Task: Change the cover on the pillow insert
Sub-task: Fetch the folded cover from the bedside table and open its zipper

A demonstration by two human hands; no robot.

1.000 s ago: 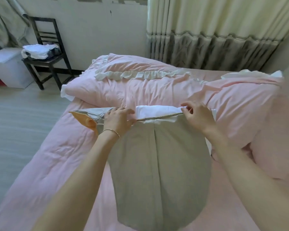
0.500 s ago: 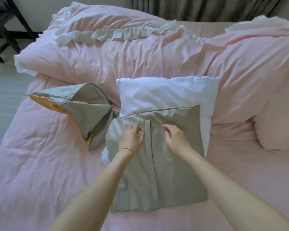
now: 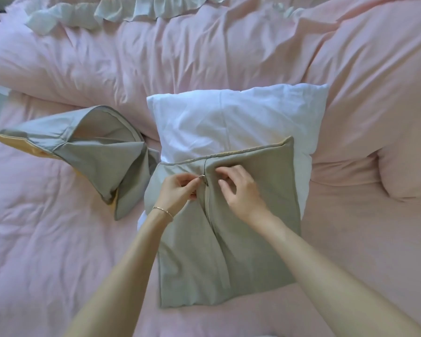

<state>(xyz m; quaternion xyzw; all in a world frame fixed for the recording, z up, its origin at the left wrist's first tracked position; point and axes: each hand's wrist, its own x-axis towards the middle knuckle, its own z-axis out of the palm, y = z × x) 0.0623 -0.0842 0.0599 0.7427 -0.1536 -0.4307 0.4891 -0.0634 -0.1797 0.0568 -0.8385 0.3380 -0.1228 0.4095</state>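
Your left hand (image 3: 180, 190) pinches the zipper pull (image 3: 203, 177) while your right hand (image 3: 238, 188) pinches the grey cover (image 3: 229, 251) beside it, steadying the fabric over the white pillow (image 3: 229, 122) mid-bed (image 3: 46, 239), likely for unzipping.

Pink bedding (image 3: 46, 239) spread over the whole bed, wrinkled. Across the far side, a bulky pink duvet (image 3: 180, 57), folded and creased. Along its top edge, a pale ruffle (image 3: 122, 9). At far right, a pink pillow (image 3: 408, 171). In the top left corner, something dark, too small to tell.
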